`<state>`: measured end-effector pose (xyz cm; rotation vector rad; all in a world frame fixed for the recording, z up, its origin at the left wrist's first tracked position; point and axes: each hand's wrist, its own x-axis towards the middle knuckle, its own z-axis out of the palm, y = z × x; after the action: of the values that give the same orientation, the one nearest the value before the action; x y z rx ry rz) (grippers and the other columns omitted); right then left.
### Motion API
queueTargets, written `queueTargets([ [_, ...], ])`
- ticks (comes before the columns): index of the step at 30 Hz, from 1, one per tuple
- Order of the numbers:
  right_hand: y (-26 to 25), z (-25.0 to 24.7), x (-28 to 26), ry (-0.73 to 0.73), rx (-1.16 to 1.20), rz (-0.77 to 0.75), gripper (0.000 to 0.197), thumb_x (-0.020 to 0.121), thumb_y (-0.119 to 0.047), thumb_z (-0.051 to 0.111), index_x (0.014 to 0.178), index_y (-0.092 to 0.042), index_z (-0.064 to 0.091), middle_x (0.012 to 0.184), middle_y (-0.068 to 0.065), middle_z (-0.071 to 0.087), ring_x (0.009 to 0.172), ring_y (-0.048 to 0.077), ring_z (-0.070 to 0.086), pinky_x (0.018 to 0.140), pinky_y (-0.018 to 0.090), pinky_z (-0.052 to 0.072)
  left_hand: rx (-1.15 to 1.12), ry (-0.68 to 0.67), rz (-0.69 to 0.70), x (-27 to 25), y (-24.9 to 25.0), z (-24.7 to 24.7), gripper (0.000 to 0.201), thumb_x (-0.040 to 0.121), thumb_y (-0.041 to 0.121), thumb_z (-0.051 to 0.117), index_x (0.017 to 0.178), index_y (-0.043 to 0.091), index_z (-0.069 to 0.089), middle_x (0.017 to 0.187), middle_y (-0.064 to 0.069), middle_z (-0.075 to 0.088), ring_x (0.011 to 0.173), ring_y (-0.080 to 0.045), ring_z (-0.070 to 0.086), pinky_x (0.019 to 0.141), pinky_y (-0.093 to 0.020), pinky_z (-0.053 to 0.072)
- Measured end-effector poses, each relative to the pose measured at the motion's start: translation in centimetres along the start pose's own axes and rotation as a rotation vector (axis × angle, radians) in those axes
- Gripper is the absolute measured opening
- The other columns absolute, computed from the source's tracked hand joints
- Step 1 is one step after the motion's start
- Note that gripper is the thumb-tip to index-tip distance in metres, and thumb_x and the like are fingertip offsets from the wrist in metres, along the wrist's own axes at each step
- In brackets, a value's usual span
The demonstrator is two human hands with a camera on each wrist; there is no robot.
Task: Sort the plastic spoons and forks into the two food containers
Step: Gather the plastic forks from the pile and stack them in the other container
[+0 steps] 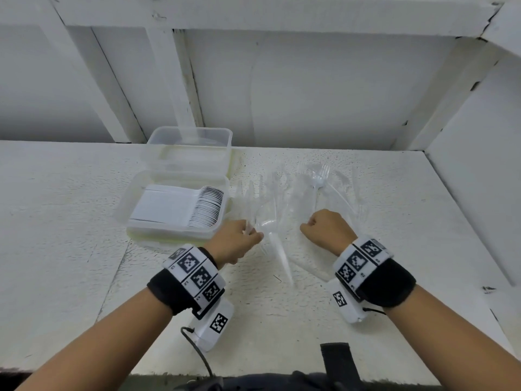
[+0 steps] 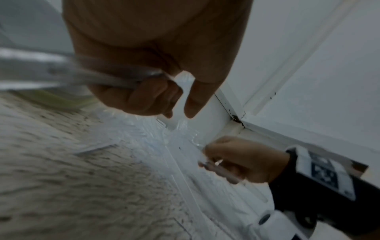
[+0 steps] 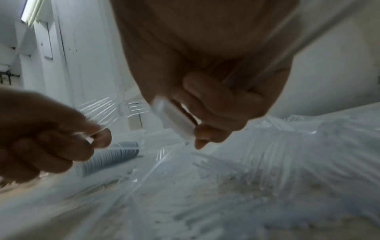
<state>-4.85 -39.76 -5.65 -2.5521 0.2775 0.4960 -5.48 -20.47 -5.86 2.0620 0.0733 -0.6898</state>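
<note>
wrists: black bands [image 1: 172, 292] | white strips of square black-and-white markers | white camera boxes (cabled) [image 1: 214, 325]

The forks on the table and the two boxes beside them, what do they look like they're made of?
The forks look like clear, glossy hard plastic: the table shows through them and their tines catch light. The boxes look like thin, slightly cloudy plastic, with see-through walls; the near one holds a stack of white spoons, probably also plastic.

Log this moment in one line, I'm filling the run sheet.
left hand: grips forks | right hand: grips clear cutlery | near container: stacked spoons
</note>
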Motion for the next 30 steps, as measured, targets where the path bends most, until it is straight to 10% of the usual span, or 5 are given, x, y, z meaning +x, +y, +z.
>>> queueTargets([
  [12,1.1,-1.8,-4.9,-0.200,0.545,0.141,0.022,0.096,-0.010,0.038,0.080,-0.006,0.051,0.070,0.009,0.056,0.040,0.010,0.041,0.034,0.014,0.030,0.449,0.012,-0.031,2.8,1.5,3.3,0.048,0.089,0.037,0.058,0.059,0.014,0.029,0.060,0.001,0.032,0.053,-0.010,0.032,0.048,-0.024,0.024],
  [22,1.5,-1.7,-6.0,-0.260,0.662,0.275,0.014,0.093,-0.017,0.039,0.098,-0.011,0.051,0.059,0.002,0.042,0.036,0.007,0.029,0.035,0.012,0.020,-0.075,0.029,-0.022,1.3,1.9,1.6,0.018,0.090,0.015,0.047,0.075,0.014,0.037,0.064,-0.001,0.034,0.048,-0.012,0.026,0.041,-0.019,0.021],
  [30,-0.2,-1.3,-7.4,-0.254,0.611,0.000,0.021,0.094,-0.029,0.050,0.090,-0.010,0.057,0.053,-0.003,0.037,0.038,0.007,0.034,0.037,0.018,0.030,-0.161,0.078,0.090,-0.7,1.2,-0.8,0.018,0.096,0.024,0.044,0.087,0.015,0.057,0.065,0.000,0.056,0.043,-0.009,0.034,0.038,-0.018,0.027],
])
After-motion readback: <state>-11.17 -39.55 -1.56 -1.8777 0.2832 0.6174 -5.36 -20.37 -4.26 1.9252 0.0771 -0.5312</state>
